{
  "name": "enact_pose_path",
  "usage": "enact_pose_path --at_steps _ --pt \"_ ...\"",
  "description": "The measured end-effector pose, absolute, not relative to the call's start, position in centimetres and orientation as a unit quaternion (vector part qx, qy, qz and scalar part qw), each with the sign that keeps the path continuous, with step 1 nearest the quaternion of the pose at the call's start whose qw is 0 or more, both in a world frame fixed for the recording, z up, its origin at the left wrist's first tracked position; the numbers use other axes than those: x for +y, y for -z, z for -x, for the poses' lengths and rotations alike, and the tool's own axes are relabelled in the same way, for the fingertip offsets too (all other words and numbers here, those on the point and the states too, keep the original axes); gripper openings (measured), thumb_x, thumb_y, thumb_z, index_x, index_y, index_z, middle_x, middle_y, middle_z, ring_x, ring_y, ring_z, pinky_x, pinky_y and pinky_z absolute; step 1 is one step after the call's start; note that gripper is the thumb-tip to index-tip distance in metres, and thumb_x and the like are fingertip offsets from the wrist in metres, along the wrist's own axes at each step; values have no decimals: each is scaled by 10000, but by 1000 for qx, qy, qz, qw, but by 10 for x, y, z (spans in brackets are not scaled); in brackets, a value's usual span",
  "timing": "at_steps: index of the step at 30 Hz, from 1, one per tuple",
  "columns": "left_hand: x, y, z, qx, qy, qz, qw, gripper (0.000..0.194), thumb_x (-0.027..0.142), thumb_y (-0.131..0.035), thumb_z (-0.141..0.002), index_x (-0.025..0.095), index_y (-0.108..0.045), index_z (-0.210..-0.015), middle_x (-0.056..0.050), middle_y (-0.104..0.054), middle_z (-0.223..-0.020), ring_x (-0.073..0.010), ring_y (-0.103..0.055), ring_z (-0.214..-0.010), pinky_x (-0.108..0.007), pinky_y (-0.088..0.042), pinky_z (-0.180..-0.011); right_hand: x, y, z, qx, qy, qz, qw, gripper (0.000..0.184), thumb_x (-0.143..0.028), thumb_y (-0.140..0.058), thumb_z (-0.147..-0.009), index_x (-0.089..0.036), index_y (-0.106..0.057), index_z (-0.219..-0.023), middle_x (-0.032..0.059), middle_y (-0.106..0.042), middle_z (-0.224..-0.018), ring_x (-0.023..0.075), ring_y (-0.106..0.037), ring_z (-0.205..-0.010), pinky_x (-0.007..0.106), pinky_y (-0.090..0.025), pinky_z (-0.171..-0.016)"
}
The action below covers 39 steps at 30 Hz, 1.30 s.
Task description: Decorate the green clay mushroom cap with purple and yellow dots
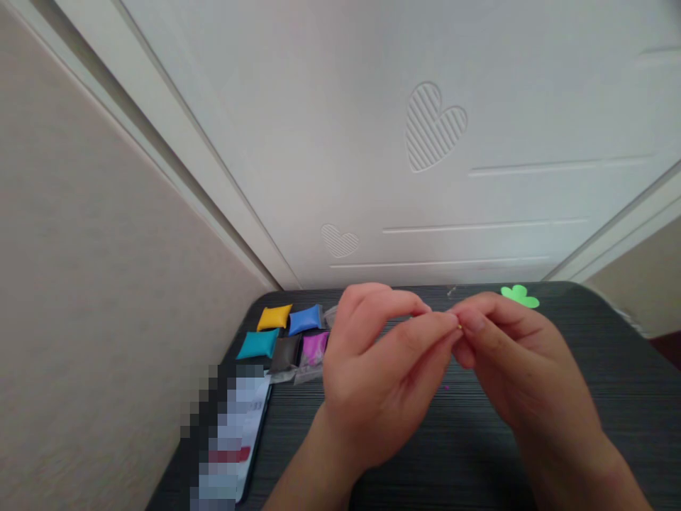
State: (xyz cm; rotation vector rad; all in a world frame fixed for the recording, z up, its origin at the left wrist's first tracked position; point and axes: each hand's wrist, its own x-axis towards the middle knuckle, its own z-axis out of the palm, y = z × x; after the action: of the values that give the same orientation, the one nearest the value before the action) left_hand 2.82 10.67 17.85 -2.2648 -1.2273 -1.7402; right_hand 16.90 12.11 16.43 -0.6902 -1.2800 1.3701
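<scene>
My left hand (pixel 388 355) and my right hand (pixel 524 369) meet fingertip to fingertip above the dark table. Both are closed in a pinch. A tiny yellow bit (pixel 460 326) peeks out where the fingertips touch; the fingers hide the rest of it. Left of my left hand lie small soft packets that look like modelling clay: a yellow packet (pixel 274 317), a blue packet (pixel 305 320), a teal packet (pixel 258 344), a black packet (pixel 286 353) and a purple packet (pixel 315 348). Behind my right hand is a flat green flower shape (pixel 520 296), partly covered by that hand.
A phone (pixel 234 433) with a blurred-out screen lies at the table's left side. The dark ribbed table (pixel 462 440) has a purple speck (pixel 447 387) on it. A white panel (pixel 266 106) with heart reliefs rises behind, and a beige wall (pixel 106 284) bounds the left.
</scene>
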Motion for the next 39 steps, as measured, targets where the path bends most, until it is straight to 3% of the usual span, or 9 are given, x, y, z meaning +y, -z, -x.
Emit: enact_pose_path --at_steps 3,8,12,20,26,32,39 --pt "106 -180 -32 -399 583 705 -57 291 52 -661 -650 214 -618 -888 2 -572 -836 -114 -531 -810 -253 -466 -724 117 -169 -170 -582 -522 302 545 134 -214 -510 -829 -225 -632 -776 -20 -584 -618 100 -536 -585 217 -444 -547" --pt "106 -181 -31 -405 575 657 -271 225 146 -625 -720 250 -599 -918 0 -561 -869 -117 -529 -809 -255 -458 -718 110 -175 -176 -716 -378 322 491 249 -163 -543 -798 -314 -607 -985 -36 -638 -827 114 -575 -782 220 -460 -687" --pt "107 -181 -26 -397 568 634 -344 244 201 -654 -702 273 -605 -930 0 -563 -848 -122 -518 -758 -274 -448 -700 107 -177 -181 -765 -341 315 447 244 -175 -548 -787 -310 -584 -988 -30 -627 -877 129 -567 -813 248 -455 -727" --pt "110 -179 -21 -388 578 622 -358 254 192 -675 -678 276 -618 -911 -11 -564 -849 -146 -521 -790 -294 -444 -701 105 -181 -186 -763 -322 306 470 333 -190 -488 -829 -359 -547 -1111 -30 -633 -832 127 -582 -751 257 -451 -662" --pt "109 -179 -21 -407 569 630 -338 255 219 -681 -676 276 -613 -916 -1 -565 -854 -141 -516 -791 -294 -435 -703 104 -179 -182 -775 -304 309 459 386 -195 -519 -810 -389 -512 -1143 -38 -649 -921 149 -583 -885 258 -447 -681" --pt "110 -180 -21 -392 582 630 -334 243 184 -678 -677 265 -622 -898 3 -565 -854 -132 -519 -804 -283 -441 -709 101 -179 -182 -754 -312 321 481 336 -211 -494 -824 -356 -541 -1123 -23 -649 -900 140 -596 -780 267 -450 -672" --pt "108 -181 -22 -348 589 633 -363 210 107 -661 -686 272 -680 -815 3 -571 -861 -105 -545 -840 -235 -477 -739 108 -179 -182 -765 -347 278 466 457 -170 -518 -811 -442 -468 -1175 -61 -638 -820 110 -583 -754 215 -455 -637"
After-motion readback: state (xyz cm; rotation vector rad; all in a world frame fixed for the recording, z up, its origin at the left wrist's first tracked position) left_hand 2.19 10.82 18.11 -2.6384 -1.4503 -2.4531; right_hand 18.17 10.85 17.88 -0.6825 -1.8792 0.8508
